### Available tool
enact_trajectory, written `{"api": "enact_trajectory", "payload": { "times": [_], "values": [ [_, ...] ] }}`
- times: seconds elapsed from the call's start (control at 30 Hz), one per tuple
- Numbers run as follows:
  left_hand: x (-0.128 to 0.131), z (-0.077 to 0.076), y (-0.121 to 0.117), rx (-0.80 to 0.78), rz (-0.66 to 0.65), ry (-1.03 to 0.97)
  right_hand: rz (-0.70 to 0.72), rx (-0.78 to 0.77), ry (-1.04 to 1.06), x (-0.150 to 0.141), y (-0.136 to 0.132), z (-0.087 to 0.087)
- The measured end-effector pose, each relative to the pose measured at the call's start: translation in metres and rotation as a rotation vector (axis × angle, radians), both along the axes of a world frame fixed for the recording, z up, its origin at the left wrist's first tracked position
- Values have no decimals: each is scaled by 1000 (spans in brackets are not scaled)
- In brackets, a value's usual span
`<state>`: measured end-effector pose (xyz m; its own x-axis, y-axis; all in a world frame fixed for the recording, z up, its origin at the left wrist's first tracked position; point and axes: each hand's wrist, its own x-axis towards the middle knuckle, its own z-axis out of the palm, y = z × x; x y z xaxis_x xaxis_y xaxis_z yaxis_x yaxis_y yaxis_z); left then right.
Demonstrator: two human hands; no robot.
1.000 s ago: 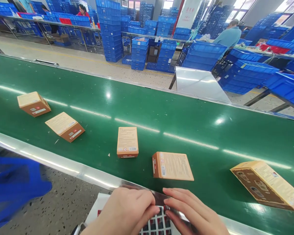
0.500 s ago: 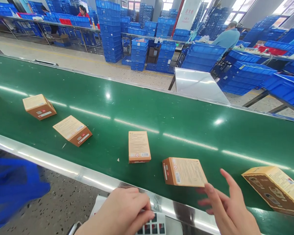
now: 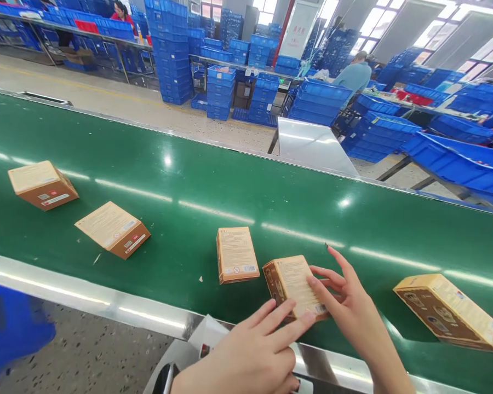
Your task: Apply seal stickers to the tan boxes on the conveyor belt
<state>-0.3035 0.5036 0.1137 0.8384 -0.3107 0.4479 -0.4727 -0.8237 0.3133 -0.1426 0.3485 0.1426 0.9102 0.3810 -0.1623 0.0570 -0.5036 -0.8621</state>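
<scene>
A small cardboard box (image 3: 298, 279), cream on its printed top and brown on the side, lies on the green conveyor belt (image 3: 213, 175) between my hands. My left hand (image 3: 257, 350) reaches over the belt's near edge with its fingers stretched out, and their tips touch the box's near left part. On the box's right side, my right hand (image 3: 345, 295) has its thumb on the top face and fingers behind the far right edge; its index finger points up, apart from the box. Just left lies a similar box (image 3: 237, 251). Under my left hand, a pale object is mostly hidden.
More such boxes lie on the belt: one (image 3: 113, 227) and another (image 3: 43, 183) to the left, and one (image 3: 449, 312) at the right. Beyond the belt stand a metal table (image 3: 312, 145) and stacks of blue crates (image 3: 168, 54). Two people sit in the background.
The box between my hands has turned about a quarter, its brown patterned side now facing left. My right hand has come onto it, and my left hand has uncurled and moved right to touch it.
</scene>
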Motion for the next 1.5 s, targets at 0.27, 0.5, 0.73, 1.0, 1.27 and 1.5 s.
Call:
{"api": "enact_trajectory", "payload": {
  "times": [0.27, 0.5, 0.73, 1.0, 1.27, 1.5],
  "values": [
    [14, 21, -4, 54, -13, 87, -221, 310, 137, -2, -15, 2],
    [18, 18, -10, 48, -37, 84, -249, 337, 281, -3, -9, -9],
    [28, 18, -19, 37, -95, 142, -315, 325, 214, -7, -14, -5],
    [37, 18, -29, 35, -106, 127, -313, 113, -78, -10, -16, -3],
    [40, 20, -30, -43, -150, 112, -501, -143, -418, 6, -26, 11],
    [22, 48, -3, -357, 44, 536, 294, -37, -410, -36, -46, 39]
  ]
}}
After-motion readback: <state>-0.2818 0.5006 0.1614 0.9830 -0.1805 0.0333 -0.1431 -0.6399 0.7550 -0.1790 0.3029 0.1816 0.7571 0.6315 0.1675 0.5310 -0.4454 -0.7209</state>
